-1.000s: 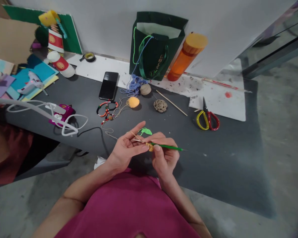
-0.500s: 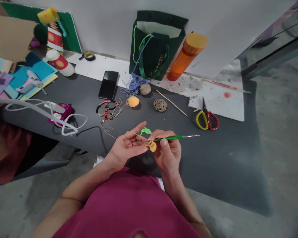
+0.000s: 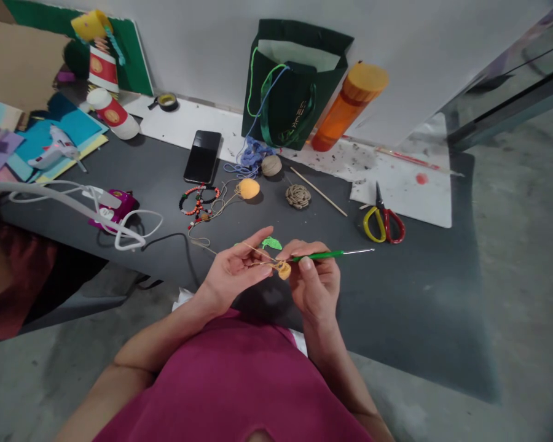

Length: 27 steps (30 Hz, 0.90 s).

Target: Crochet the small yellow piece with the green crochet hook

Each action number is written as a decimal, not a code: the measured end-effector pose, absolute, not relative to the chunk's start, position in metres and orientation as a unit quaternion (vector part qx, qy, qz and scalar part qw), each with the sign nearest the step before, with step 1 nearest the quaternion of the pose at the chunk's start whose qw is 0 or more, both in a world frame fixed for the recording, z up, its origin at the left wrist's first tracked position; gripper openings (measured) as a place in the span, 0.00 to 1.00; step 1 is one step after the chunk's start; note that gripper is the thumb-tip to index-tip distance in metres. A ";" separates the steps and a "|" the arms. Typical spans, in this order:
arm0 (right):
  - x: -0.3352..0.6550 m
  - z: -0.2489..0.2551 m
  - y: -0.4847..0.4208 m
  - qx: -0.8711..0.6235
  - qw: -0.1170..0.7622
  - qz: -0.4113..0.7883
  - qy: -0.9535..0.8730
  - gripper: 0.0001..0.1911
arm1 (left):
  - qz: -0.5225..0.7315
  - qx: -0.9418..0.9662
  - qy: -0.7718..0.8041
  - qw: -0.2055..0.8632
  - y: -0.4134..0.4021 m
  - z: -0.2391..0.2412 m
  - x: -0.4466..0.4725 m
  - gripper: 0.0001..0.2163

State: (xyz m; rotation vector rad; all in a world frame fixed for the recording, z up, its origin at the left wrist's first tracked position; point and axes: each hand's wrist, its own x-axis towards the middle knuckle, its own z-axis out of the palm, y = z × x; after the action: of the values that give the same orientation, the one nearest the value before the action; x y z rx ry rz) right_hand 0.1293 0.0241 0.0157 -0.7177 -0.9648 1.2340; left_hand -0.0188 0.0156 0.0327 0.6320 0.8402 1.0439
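My right hand [image 3: 316, 279] is closed round a crochet hook [image 3: 325, 255] with a green handle, its free metal end pointing right. At the hook's left end hangs a small yellow crochet piece [image 3: 284, 270]. My left hand [image 3: 233, 270] pinches the edge of that piece, and a strand of yellow yarn runs over its raised index finger. Just beyond my fingers a green crocheted leaf [image 3: 271, 243] lies on the dark table [image 3: 410, 307]. Farther back rests a yellow yarn ball [image 3: 249, 189].
Scissors [image 3: 381, 221] lie to the right, near a wooden stick [image 3: 320, 191]. A brown coiled rosette [image 3: 298, 196], a phone [image 3: 203, 156] and beaded bracelets [image 3: 198, 201] sit beyond my hands. Behind stand a green paper bag [image 3: 295, 92] and an orange bottle [image 3: 345, 110]. White cables [image 3: 133, 224] cross the left side.
My right hand and the hook have shifted slightly right, a little away from my left hand. Both hands keep their hold. The whole view has moved very slightly.
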 end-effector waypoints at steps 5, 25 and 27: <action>0.131 0.014 0.024 -0.324 0.641 0.552 -0.423 0.06 | 0.490 0.298 0.383 0.724 0.015 0.034 -0.020 0.25; 0.135 0.011 0.024 -0.378 0.640 0.533 -0.404 0.09 | 0.482 0.300 0.388 0.726 0.016 0.031 -0.020 0.26; 0.134 0.009 0.022 -0.383 0.637 0.530 -0.409 0.09 | 0.474 0.289 0.385 0.738 0.017 0.031 -0.019 0.29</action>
State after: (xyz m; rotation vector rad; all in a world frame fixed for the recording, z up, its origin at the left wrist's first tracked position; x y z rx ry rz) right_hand 0.1337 0.0224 0.0086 -0.8740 -0.9342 1.2111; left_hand -0.0193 0.0167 0.0309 0.6344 0.8443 1.0402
